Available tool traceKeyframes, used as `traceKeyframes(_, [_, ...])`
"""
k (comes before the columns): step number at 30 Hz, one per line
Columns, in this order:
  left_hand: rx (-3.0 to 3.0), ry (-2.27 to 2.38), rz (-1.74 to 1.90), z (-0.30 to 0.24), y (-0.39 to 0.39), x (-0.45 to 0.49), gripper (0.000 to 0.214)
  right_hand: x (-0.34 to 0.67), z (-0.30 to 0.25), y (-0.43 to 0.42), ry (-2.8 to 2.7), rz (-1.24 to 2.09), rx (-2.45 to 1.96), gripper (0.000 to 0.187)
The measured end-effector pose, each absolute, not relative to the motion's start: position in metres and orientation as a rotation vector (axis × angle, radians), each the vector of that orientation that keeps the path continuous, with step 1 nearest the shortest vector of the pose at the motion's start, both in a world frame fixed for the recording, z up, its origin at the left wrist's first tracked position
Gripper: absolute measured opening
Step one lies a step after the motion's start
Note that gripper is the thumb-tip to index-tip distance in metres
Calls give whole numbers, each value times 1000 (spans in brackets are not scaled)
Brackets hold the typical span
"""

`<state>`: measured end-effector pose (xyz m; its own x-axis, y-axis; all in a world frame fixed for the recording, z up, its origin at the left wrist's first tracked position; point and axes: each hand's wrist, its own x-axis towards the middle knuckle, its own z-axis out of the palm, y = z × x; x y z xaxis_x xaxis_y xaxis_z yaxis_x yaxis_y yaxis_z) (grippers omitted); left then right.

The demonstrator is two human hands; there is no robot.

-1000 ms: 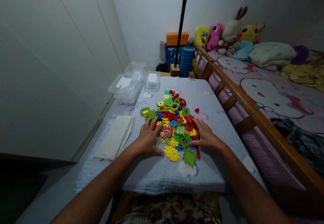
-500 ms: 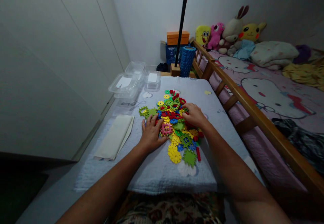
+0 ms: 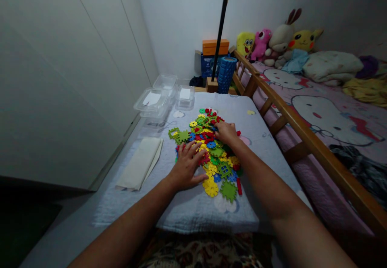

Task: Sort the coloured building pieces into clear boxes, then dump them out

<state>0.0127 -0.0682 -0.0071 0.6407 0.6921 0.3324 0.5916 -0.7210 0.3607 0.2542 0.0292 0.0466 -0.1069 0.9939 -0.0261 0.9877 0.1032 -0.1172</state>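
Observation:
A heap of flat plastic interlocking pieces (image 3: 211, 147) in red, yellow, green and blue lies on a pale blue padded cloth (image 3: 187, 207). My left hand (image 3: 188, 166) rests flat on the heap's near left side, fingers spread over the pieces. My right hand (image 3: 226, 132) reaches further in and lies on the far right part of the heap, fingers curled down onto the pieces. Whether it grips one is hidden. A large yellow round piece (image 3: 211, 187) and a green square piece (image 3: 228, 190) lie at the near edge.
Clear plastic tubs (image 3: 152, 102) stand at the far left of the cloth, a folded white cloth (image 3: 139, 163) to the left. A wooden bed rail (image 3: 305, 139) runs along the right, with plush toys (image 3: 279, 38) behind. A black pole (image 3: 220, 30) stands at the back.
My right hand has moved from the heap's near right side up to its far part. My left hand has slid rightwards onto the pieces. The camera has shifted slightly.

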Motion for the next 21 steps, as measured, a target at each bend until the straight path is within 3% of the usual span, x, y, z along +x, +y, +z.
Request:
traceKeyframes(3, [2679,898,546,-6,-76,16,103,265,43,28,-2163,207,-2036,33])
traceKeyframes(7, [2677,894,381,-5,-83,24,112,280,40,24,-2007,367,-1939,33])
traceKeyframes(17, [2608,1227,505,0,-76,38,74,284,55,-17,-2252,528,-1450,40])
traceKeyframes(21, [2566,1345,511,7,-70,40,76,286,44,-30,-2170,464,-1490,29])
